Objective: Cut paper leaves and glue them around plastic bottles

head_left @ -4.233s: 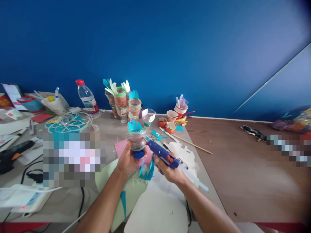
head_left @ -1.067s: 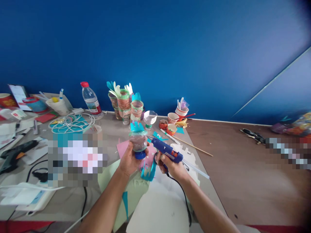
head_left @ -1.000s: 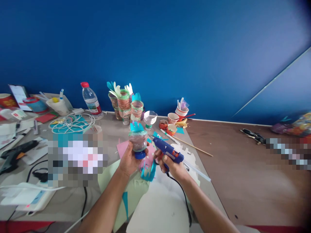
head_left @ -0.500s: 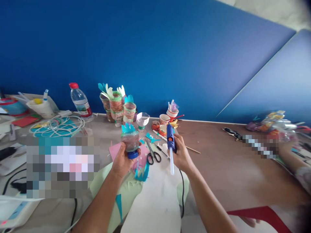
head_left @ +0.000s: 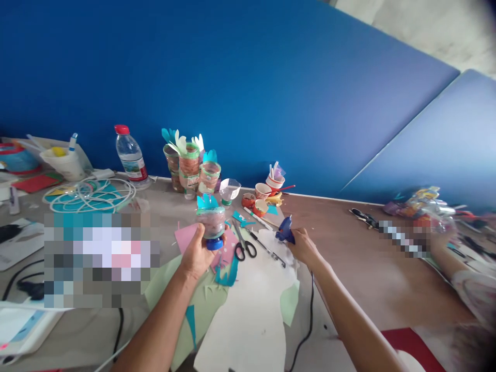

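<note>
Head view: left hand [head_left: 198, 253] is holding the clear bottle piece [head_left: 211, 222] near mid-view, its grip wrapping the lower part, blue cap [head_left: 214, 244] pointing down, teal paper petals [head_left: 207, 201] sticking up on top. Right hand [head_left: 305, 246] is holding the blue glue gun [head_left: 285, 230], grip narrow around it, well apart from the bottle piece; can't tell whether the gun is touching anything below. Black cord [head_left: 310, 310] is running down beneath the right forearm. Between the hands, scissors [head_left: 245, 247] and a pen [head_left: 267, 248] are lying on the desk [head_left: 163, 212] papers. White sheet [head_left: 251, 310] is spreading in front, green paper [head_left: 174, 310] showing at its left. Behind, petalled cups [head_left: 189, 163] are standing by the blue partition [head_left: 232, 77], red-capped bottle [head_left: 132, 163] standing left of them, small orange cups [head_left: 261, 208] sitting right. Far right, another person's arm [head_left: 444, 256] is reaching over the desk.
</note>
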Available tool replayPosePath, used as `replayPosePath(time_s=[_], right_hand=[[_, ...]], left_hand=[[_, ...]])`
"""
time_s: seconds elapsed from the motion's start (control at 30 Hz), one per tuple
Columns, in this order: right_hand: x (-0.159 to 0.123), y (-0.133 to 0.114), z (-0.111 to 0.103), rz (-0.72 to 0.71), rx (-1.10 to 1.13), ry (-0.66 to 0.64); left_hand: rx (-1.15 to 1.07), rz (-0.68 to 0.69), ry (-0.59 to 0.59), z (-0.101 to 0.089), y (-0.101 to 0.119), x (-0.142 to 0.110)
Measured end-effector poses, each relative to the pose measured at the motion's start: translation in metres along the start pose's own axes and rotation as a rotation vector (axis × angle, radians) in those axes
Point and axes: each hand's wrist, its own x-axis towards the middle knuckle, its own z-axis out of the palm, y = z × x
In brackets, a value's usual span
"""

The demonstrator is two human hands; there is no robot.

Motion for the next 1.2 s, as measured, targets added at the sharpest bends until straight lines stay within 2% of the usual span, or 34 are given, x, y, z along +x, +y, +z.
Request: replayPosePath(time_s=[0.1,0.2,0.23,0.3,0.33,0.37,0.47,0.53,0.63,0.77,0.93,1.2], right_hand=[[0.003,0.003,-0.001,0.010,-0.028,-0.030],[0.000,-0.003,-0.015,0.014,-0.034,0.000],[-0.003,-0.009,-0.021,0.005,-0.022,0.027],[-0.013,-0.029,-0.031,-0.063,0.139,0.142],[-0.019,-0.043,-0.033,-0.120,0.248,0.158],[-0.024,-0.059,-0.034,-0.189,0.356,0.120],[-0.035,-0.108,-0.021,-0.392,0.478,-0.087],[-0.035,-0.133,-0.005,-0.462,0.446,-0.112],[-0.027,-0.157,0.017,-0.541,0.320,-0.105],[-0.020,-0.168,0.030,-0.625,0.088,-0.135],[-0.023,-0.172,0.036,-0.643,-0.072,-0.138],[-0.022,-0.172,0.036,-0.737,-0.183,-0.125]], left_hand=[[-0.014,-0.005,0.010,-0.001,0.000,0.000],[-0.037,-0.034,0.024,-0.002,-0.001,0.000],[-0.049,-0.042,0.027,-0.002,-0.001,0.000],[-0.068,-0.049,0.033,-0.002,-0.001,0.000],[-0.074,-0.045,0.036,-0.001,-0.001,0.000],[-0.078,-0.039,0.040,-0.001,0.000,0.000],[-0.090,-0.027,0.040,-0.001,0.001,0.001],[-0.089,-0.017,0.034,-0.001,0.003,0.000],[-0.058,0.004,0.042,-0.003,0.004,0.000],[-0.027,-0.001,0.037,-0.004,0.004,0.001],[-0.018,0.012,0.025,-0.002,0.005,0.001],[-0.015,0.004,0.032,-0.001,0.004,0.001]])
